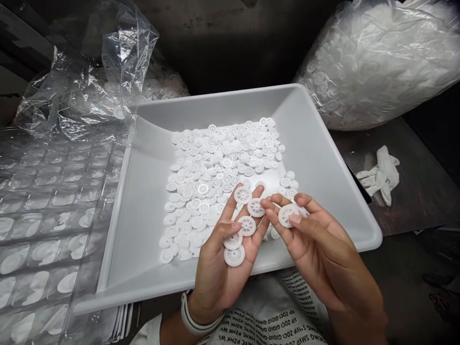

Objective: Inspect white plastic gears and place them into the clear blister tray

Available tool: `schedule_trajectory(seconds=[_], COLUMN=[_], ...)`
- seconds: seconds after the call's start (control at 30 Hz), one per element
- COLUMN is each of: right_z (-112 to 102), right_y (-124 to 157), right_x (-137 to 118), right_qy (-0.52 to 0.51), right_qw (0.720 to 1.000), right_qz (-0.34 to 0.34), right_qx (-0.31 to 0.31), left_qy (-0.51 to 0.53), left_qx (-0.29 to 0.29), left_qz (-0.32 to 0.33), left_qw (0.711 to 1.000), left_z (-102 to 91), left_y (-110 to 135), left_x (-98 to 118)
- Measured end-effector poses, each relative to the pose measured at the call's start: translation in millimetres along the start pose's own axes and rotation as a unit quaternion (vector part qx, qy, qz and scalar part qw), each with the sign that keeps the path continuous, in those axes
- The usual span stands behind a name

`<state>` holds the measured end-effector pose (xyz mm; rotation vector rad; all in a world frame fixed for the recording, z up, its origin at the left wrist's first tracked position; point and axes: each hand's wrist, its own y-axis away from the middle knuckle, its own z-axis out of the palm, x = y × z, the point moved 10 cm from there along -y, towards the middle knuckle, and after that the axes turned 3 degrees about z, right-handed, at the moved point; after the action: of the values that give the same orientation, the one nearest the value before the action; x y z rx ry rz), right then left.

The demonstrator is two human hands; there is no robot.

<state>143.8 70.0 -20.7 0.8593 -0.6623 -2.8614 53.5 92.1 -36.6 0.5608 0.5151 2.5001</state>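
Several small white spoked plastic wheels (pixel 234 256) lie across the palm and fingers of my left hand (pixel 226 273), its thumb pressing on one of them. My right hand (pixel 319 244) pinches another white wheel (pixel 286 215) between thumb and fingers, with part of a further white piece showing behind the thumb. The fingertips of both hands come close together; whether they touch I cannot tell. Both hands are over the near side of a large pale grey tub (pixel 334 177). Inside it, many loose white wheels (pixel 215 163) cover much of the bottom.
Left of the tub, clear compartment trays (pixel 43 201) hold white pieces. Behind them sits a crumpled clear plastic bag (pixel 118 62). At the right back stands a big clear bag of white wheels (pixel 377 67). A white glove (pixel 383 172) lies on the dark table (pixel 420 191).
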Motion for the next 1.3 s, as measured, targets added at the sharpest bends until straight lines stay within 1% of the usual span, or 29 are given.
schedule_trajectory(seconds=[0.2,0.33,0.57,1.0,1.3], right_z=[4,0,-7,-13,-17], right_y=[-1,-2,-4,-3,-6], right_x=[-4,-6,-7,-5,-1], right_qy=[0.083,0.113,0.130,0.142,0.138], right_qw=[0.996,0.992,0.990,0.987,0.988], right_qz=[-0.030,-0.053,-0.056,-0.049,-0.036], right_qx=[-0.016,-0.004,0.012,0.049,0.053], left_qy=[-0.007,-0.014,-0.019,-0.014,-0.010], left_qx=[0.016,0.024,0.037,0.059,0.065], left_qz=[0.000,-0.001,0.000,0.002,0.008], left_qw=[1.000,1.000,0.999,0.998,0.998], left_z=[-2.9,-5.0,-7.1,-11.1,-13.4], left_y=[0,-1,-2,-3,0], left_x=[0,0,-1,1,3])
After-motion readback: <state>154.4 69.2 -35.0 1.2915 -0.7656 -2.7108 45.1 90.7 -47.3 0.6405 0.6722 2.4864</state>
